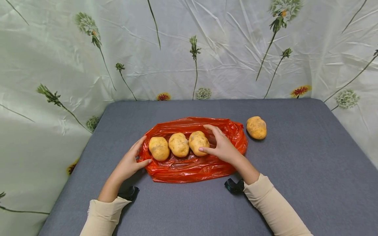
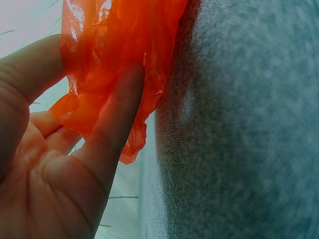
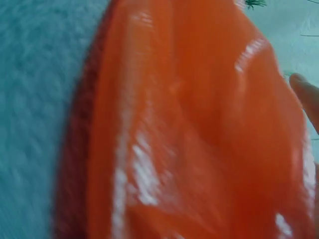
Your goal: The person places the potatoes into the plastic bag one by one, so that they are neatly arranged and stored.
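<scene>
Three potatoes lie in a row in a red plastic bag (image 1: 180, 175) whose mouth is spread open: a left potato (image 1: 159, 149), a middle potato (image 1: 178, 145) and a right potato (image 1: 199, 143). My left hand (image 1: 130, 164) is round the bag's left end; in the left wrist view its thumb and fingers hold the red film (image 2: 104, 50) between them. My right hand (image 1: 222, 147) is spread over the bag beside the right potato, its thumb tip overlapping that potato. Whether they touch is unclear. Red film (image 3: 199, 129) hides most of that hand in the right wrist view.
A single potato (image 1: 256, 127) lies on the grey table (image 1: 295, 157), just beyond the bag's right end. A pale curtain (image 1: 230, 49) printed with flowers hangs behind the table. Dark wrist straps (image 1: 234, 186) are on both arms.
</scene>
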The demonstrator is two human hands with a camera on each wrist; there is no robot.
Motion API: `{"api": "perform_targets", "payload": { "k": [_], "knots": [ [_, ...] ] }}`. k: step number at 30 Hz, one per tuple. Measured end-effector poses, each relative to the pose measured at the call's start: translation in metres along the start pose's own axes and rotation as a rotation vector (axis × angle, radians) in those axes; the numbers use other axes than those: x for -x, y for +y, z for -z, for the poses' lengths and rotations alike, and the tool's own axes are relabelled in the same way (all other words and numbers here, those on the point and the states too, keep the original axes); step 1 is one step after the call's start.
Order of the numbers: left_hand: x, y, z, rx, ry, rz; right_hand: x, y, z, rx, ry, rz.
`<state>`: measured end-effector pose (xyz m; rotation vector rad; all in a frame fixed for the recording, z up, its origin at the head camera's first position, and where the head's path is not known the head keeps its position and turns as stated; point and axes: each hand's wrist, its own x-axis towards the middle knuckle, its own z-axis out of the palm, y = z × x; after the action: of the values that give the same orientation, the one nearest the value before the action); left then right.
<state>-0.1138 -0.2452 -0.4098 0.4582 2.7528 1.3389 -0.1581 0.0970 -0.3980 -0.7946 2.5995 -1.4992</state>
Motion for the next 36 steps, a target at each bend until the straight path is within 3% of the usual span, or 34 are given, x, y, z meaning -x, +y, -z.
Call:
{"api": "perform_targets", "payload": {
  "k": [12, 28, 36],
  "knots": [
    [0.000, 0.001, 0.000, -0.003, 0.006, -0.014, 0.014, -0.004, 0.037, 0.075, 0.081, 0.093],
    [0.000, -0.002, -0.001, -0.002, 0.011, -0.037, 0.034, 0.016, 0.086, 0.081, 0.210, 0.054],
    [0.000, -0.003, -0.001, -0.010, 0.009, -0.039, 0.040, 0.017, 0.102, 0.123, 0.327, 0.065]
  ]
}}
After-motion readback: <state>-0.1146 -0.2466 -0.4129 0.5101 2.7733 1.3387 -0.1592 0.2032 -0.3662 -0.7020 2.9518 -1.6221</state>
